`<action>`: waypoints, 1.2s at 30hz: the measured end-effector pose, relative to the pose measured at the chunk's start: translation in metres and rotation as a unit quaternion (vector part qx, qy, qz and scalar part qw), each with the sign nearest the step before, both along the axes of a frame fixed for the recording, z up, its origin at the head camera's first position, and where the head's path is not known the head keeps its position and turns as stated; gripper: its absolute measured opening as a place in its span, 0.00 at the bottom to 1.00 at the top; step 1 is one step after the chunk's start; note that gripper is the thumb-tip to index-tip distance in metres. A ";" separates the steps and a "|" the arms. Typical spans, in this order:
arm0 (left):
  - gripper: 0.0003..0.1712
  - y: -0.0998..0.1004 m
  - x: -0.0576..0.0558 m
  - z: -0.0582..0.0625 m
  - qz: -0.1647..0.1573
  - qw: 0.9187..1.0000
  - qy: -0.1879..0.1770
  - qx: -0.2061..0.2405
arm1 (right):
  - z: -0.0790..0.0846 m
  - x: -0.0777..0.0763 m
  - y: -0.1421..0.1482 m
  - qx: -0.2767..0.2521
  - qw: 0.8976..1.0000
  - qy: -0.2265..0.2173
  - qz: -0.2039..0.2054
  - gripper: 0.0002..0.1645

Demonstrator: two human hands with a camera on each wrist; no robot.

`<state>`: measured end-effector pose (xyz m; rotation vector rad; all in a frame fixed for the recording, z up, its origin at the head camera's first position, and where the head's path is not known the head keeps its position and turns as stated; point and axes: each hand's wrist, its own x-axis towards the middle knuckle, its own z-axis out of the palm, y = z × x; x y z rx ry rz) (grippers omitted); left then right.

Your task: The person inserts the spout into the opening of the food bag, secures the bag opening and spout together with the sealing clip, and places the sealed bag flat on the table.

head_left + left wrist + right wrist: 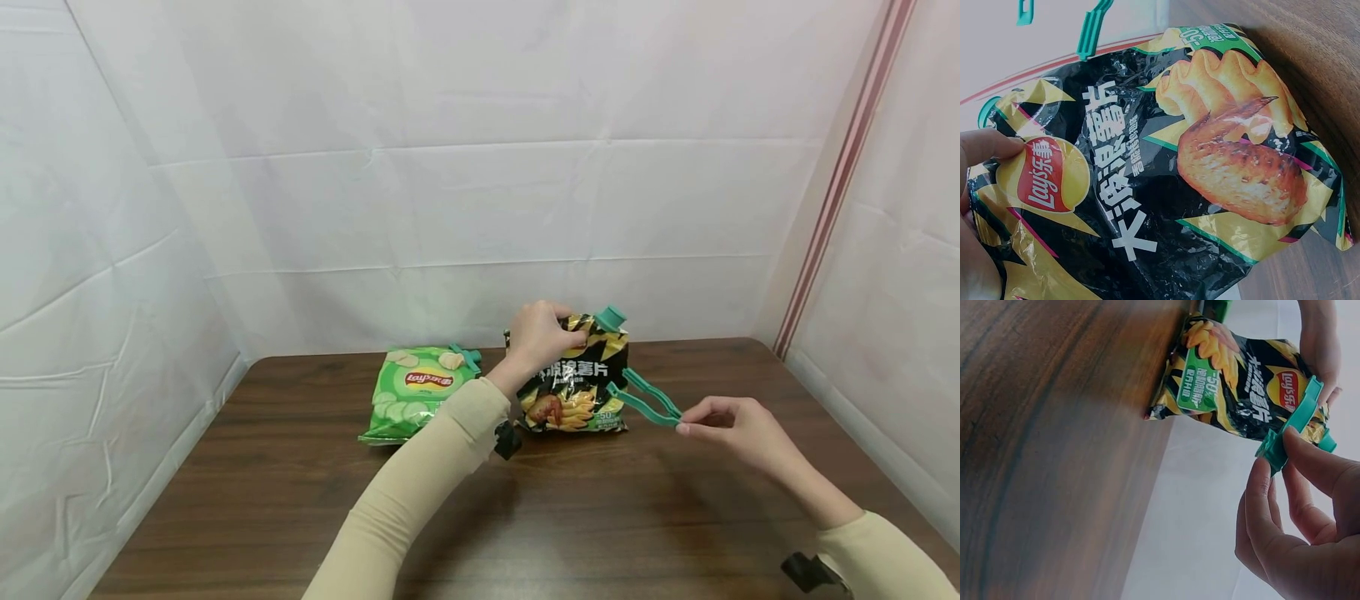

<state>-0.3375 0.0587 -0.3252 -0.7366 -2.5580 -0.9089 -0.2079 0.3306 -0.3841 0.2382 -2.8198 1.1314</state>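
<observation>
My left hand (542, 335) grips the top of a black and gold Lay's chip bag (573, 375), which stands upright on the table. In the left wrist view, the thumb presses on the bag front (1147, 169) beside its logo. A teal spout piece (611, 317) sits at the bag's top right corner. Off the bag's right side, my right hand (738, 433) pinches one end of a teal bag clip (652, 408). The clip's two arms are spread apart, pointing toward the bag. In the right wrist view, thumb and fingertips hold the clip (1300, 419).
A green Lay's chip bag (420, 392) lies to the left on the brown wooden table (285, 483), with another teal clip (467, 357) at its top right corner. White sheeting (450, 208) hangs behind the table and along both sides.
</observation>
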 end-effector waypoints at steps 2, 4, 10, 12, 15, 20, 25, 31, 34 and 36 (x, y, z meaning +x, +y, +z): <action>0.13 0.000 0.001 0.000 0.001 1.000 -0.006 0.001 | 0.002 0.001 0.000 0.000 1.000 -0.001 -0.006 0.15; 0.15 0.000 0.001 0.000 -0.001 1.000 -0.012 0.007 | 0.005 0.001 0.001 0.004 1.000 0.003 -0.011 0.16; 0.15 0.000 0.000 0.001 -0.002 1.000 -0.017 0.011 | 0.013 0.000 0.003 0.016 0.999 0.021 -0.024 0.16; 0.14 0.000 0.000 0.001 -0.003 1.000 -0.014 0.010 | 0.015 -0.002 0.004 0.018 0.999 0.023 -0.027 0.17; 0.10 -0.001 0.000 0.001 -0.004 1.000 -0.009 0.007 | 0.017 -0.008 0.003 0.022 0.999 0.029 -0.031 0.17; 0.08 -0.001 -0.002 0.000 -0.004 1.000 -0.006 0.006 | 0.020 -0.018 -0.001 0.024 0.998 0.042 -0.036 0.18; 0.10 -0.001 -0.001 -0.001 -0.005 1.000 -0.006 0.012 | 0.023 -0.025 -0.006 0.011 0.998 0.041 -0.041 0.20; 0.12 -0.001 0.000 -0.001 -0.007 1.000 -0.011 0.011 | 0.028 -0.034 -0.013 0.005 0.998 0.053 -0.038 0.20; 0.16 -0.002 0.001 0.000 -0.004 1.000 -0.020 0.014 | 0.030 -0.038 -0.016 0.001 0.998 0.057 -0.036 0.20; 0.18 -0.002 0.001 0.000 -0.004 1.000 -0.025 0.017 | 0.031 -0.041 -0.018 -0.002 0.998 0.059 -0.037 0.20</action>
